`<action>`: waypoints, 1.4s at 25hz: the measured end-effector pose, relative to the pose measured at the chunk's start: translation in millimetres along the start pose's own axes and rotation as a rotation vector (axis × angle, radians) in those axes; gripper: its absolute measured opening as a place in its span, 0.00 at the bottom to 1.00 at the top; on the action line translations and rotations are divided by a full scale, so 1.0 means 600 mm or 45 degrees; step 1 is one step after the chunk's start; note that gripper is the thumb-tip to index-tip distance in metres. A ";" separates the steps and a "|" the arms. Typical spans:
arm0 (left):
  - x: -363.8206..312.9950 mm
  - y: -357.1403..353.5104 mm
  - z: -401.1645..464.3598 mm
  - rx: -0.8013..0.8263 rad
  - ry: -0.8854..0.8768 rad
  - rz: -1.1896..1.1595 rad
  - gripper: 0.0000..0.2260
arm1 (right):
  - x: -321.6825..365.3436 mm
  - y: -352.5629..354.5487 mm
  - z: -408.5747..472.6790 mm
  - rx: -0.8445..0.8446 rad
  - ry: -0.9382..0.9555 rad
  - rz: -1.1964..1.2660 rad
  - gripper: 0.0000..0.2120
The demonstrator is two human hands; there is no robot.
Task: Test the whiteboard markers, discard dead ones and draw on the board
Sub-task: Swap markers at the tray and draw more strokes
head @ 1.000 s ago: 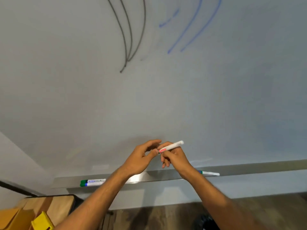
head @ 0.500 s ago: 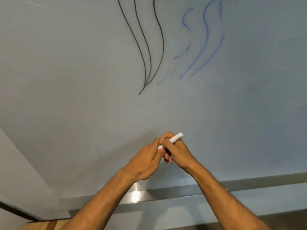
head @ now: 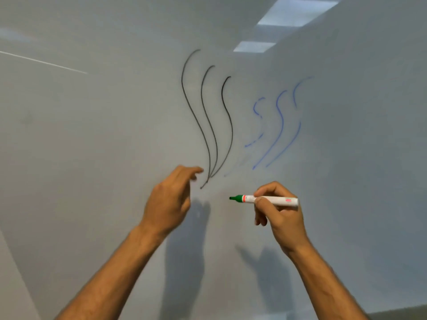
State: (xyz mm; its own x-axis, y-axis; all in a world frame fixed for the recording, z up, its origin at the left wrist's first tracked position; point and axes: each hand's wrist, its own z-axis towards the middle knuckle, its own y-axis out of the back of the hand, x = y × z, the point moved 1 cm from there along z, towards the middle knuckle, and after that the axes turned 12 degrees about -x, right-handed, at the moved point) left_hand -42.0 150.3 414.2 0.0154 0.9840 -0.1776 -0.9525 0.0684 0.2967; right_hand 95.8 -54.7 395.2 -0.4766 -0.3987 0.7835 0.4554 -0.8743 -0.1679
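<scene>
Marker (head: 265,199) in right grip (head: 278,210), tip protruding left

The whiteboard (head: 115,139) fills the wall ahead. On it, three black curved strokes (head: 209,125) sit toward twelve o'clock, meeting at their lower ends; fainter blue strokes (head: 280,125), partly broken, lie toward one o'clock.

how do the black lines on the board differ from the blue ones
The black lines are solid and unbroken, while the blue lines look fainter and the leftmost one is broken into dashes. The black lines meet at a point at the bottom; the blue lines stay apart. The black lines sit left, above the left hand; the blue lines sit right, above the marker in the right hand. Both sets are three long curves on the whiteboard.
</scene>
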 end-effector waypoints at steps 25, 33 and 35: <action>0.098 -0.030 0.141 -0.504 -0.106 0.641 0.27 | 0.141 -0.079 0.253 -0.340 0.865 -0.340 0.14; 0.103 -0.033 0.140 -0.541 -0.101 0.645 0.28 | 0.074 -0.103 0.196 -0.112 1.000 -0.466 0.14; 0.103 -0.033 0.140 -0.552 -0.103 0.649 0.28 | 0.054 -0.087 0.184 -0.109 1.030 -0.508 0.14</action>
State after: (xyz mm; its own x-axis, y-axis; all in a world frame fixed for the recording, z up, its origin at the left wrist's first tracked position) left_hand 3.6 223.3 476.3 -0.4620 0.8860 -0.0394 -0.8822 -0.4637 -0.0817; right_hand 139.3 8.3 495.5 -0.9846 -0.1063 0.1390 0.1012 -0.9939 -0.0434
